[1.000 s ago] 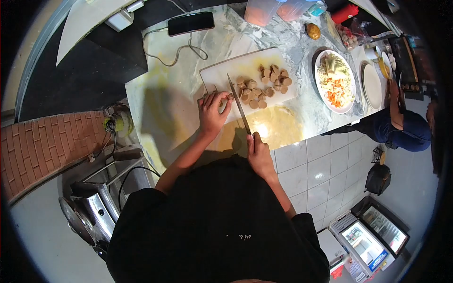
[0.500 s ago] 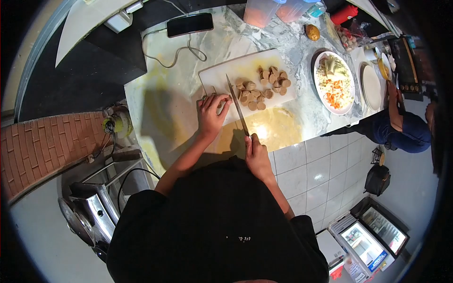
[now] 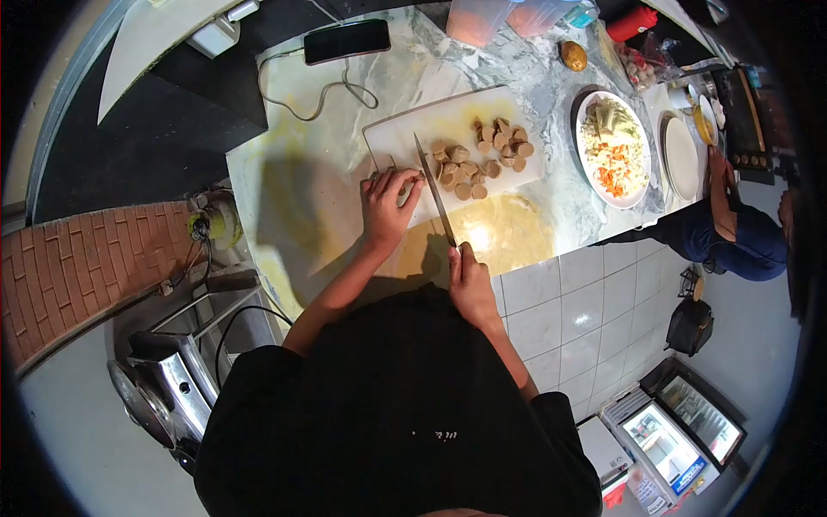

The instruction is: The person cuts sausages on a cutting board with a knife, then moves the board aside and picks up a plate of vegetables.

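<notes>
A white cutting board (image 3: 401, 129) lies on the marble counter. Round brown slices (image 3: 461, 172), apparently sausage, are piled on its middle and right side. My left hand (image 3: 389, 202) rests at the board's left front, fingers curled and pressed down on a piece of the same brown food, mostly hidden under them. In my right hand (image 3: 469, 280) is the handle of a long knife (image 3: 438, 196). Its blade slants up and away over the board, between my left fingertips and the slices.
On the right stand a plate of shredded vegetables (image 3: 613, 151) and a stack of plates (image 3: 680, 159). A potato (image 3: 573, 56), plastic containers (image 3: 472, 21) and a phone (image 3: 346, 41) with a cable (image 3: 320, 108) lie farther back. Another person (image 3: 732, 228) stands at the far right.
Almost nothing differs. The view has shifted slightly; both hands and the knife keep nearly the same place on the board.
</notes>
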A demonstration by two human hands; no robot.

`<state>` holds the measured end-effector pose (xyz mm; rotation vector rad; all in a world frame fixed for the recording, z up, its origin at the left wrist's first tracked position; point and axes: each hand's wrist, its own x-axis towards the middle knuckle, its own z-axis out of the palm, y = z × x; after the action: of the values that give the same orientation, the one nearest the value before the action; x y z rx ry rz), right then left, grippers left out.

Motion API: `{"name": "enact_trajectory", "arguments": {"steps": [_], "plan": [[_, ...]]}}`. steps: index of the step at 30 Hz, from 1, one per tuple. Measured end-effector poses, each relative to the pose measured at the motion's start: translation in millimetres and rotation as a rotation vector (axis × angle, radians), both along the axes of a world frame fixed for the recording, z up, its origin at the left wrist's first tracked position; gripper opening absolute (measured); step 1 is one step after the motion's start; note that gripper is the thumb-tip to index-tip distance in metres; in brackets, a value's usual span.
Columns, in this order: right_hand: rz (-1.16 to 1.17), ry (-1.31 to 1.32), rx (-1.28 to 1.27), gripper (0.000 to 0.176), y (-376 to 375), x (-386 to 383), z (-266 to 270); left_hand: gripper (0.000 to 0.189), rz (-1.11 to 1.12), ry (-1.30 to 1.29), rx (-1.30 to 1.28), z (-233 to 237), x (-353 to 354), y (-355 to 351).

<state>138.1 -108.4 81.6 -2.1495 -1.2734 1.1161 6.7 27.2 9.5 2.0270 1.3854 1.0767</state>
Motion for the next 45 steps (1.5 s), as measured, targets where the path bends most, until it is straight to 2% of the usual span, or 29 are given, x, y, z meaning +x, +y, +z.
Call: {"name": "enact_trajectory", "arguments": {"steps": [21,45], "plan": [[0.059,-0.11,0.018,0.031,-5.5,1.9,-16.1,0.013,-0.022,-0.023,0.011,0.5,-0.3,-0.2],[0.102,-0.01,-0.047,0.029,2.1,7.4,-20.0,0.01,-0.016,-0.074,-0.013,-4.7,-2.0,0.7]]}}
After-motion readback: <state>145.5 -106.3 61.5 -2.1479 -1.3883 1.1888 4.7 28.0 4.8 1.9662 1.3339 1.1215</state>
